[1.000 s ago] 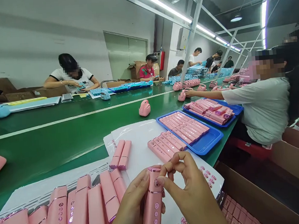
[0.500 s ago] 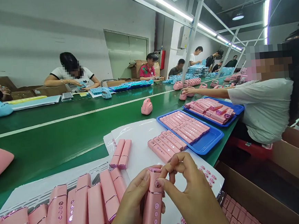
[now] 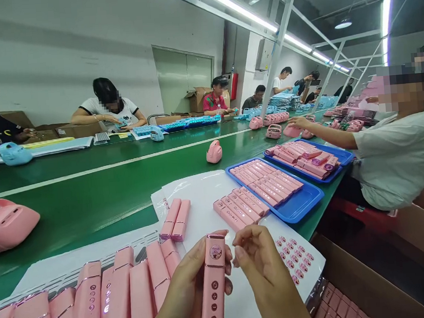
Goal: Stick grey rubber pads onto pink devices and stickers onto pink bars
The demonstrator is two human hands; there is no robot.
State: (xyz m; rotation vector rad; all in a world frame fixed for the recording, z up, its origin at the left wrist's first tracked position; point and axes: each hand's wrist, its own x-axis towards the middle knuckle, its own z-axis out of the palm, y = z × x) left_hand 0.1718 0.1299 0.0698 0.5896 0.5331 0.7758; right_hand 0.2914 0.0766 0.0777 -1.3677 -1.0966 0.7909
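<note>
Room: a pale wall (image 3: pixel 59 43) is rising behind a long green surface (image 3: pixel 90 203), and strip lights (image 3: pixel 240 8) are glowing overhead.
Far left: a blue toy (image 3: pixel 15 154) is sitting across the white line, and a larger pink shell (image 3: pixel 10 226) is resting nearer.
Pile: pink gadgets (image 3: pixel 116 299) are lying overlapped at the lower left.
Across: a person in a white shirt (image 3: pixel 108 108) is bending over blue pieces.
Pair: two gadgets (image 3: pixel 175 219) are lying side by side on white paper (image 3: pixel 199 187).
Left hand: the left hand (image 3: pixel 192 275) is gripping one upright pink gadget (image 3: pixel 212 291), its fingers closing around the sides.
Held gadget: it is standing above the paper, showing a round sticker (image 3: pixel 215 253) over four buttons.
Row: several gadgets (image 3: pixel 238 210) are lying together beyond the hands.
Right hand: the right hand (image 3: pixel 262 267) is hovering just beside the held gadget, fingers half curled; whether they are pinching anything is impossible to tell.
Stickers: round stickers (image 3: pixel 295 258) are lying in rows on the paper.
Trays: a blue tray (image 3: pixel 300 211) is holding neat gadgets; another blue tray (image 3: pixel 345 156) is holding jumbled ones.
Far right: a co-worker's hand (image 3: pixel 298 122) is reaching among pink toys.
</note>
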